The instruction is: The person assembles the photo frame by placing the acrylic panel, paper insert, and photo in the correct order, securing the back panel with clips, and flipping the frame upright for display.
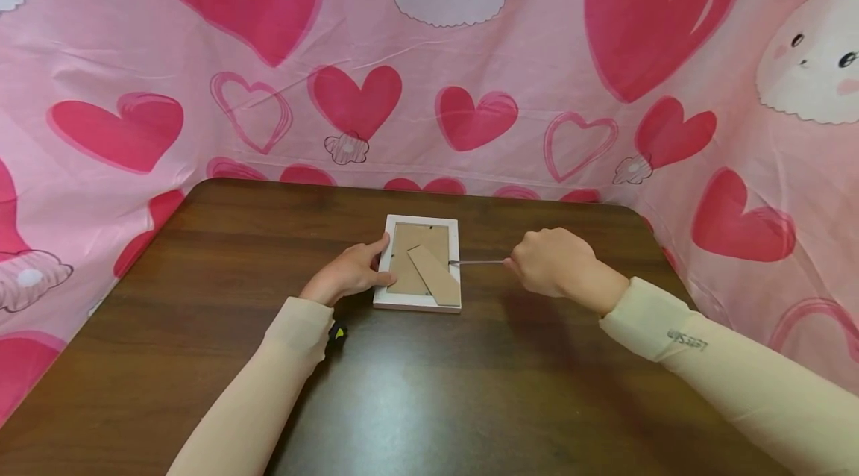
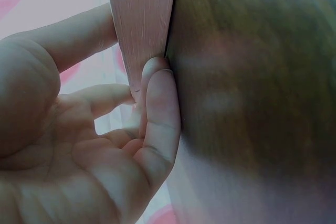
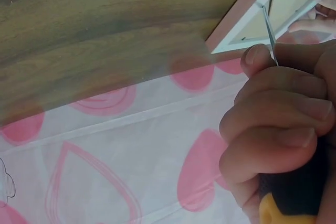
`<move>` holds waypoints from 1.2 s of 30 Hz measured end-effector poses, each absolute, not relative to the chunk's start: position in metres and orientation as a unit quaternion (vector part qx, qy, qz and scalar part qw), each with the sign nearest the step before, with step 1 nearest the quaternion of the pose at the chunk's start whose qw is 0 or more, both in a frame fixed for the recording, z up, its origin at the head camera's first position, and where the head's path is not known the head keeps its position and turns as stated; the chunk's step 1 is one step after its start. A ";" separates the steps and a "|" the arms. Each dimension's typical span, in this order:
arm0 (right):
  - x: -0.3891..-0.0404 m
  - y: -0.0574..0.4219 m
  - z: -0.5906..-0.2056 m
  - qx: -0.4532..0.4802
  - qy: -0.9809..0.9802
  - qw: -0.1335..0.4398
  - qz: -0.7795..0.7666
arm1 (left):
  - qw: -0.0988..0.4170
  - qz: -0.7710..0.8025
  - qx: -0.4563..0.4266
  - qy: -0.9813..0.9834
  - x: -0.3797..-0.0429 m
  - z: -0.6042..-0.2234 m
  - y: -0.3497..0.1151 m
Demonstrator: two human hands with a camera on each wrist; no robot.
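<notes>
A white picture frame (image 1: pixel 411 301) lies face down on the table, its brown backing board (image 1: pixel 423 234) upward. Slanting across the board is a cardboard stand leg (image 1: pixel 435 278). My left hand (image 1: pixel 347 271) grips the frame's left side; in the left wrist view, fingers (image 2: pixel 161 103) press against its side edge (image 2: pixel 143 19). From the right, my right hand (image 1: pixel 553 261) holds a screwdriver (image 1: pixel 479 262) whose thin metal shaft reaches the frame's right inner edge. The right wrist view shows fingers curled round its black and yellow handle (image 3: pixel 294 195). Exact tip contact is too small to tell.
The dark brown wooden table (image 1: pixel 268 237) has rounded far corners. Pink cloth (image 1: pixel 416 51) printed with hearts and white faces hangs behind it and along both sides. A small black and yellow item (image 1: pixel 338 334) shows at my left wrist.
</notes>
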State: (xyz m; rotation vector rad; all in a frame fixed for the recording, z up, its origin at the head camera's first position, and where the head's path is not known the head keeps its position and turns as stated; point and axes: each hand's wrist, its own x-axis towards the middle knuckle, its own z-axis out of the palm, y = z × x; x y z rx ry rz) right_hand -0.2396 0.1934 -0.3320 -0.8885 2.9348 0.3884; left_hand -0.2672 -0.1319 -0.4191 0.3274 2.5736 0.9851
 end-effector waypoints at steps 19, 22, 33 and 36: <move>-0.238 0.186 -0.330 -0.293 0.945 0.019 0.145 | 0.181 0.350 0.119 0.911 -0.268 -0.420 -0.132; -0.238 0.184 -0.330 -0.296 0.944 0.011 0.149 | 0.182 0.350 0.116 0.911 -0.268 -0.420 -0.132; -0.231 0.186 -0.335 -0.305 0.941 -0.025 0.146 | 0.182 0.350 0.113 0.912 -0.269 -0.421 -0.133; -0.227 0.190 -0.338 -0.287 0.949 -0.028 0.128 | 0.183 0.352 0.114 0.911 -0.269 -0.421 -0.133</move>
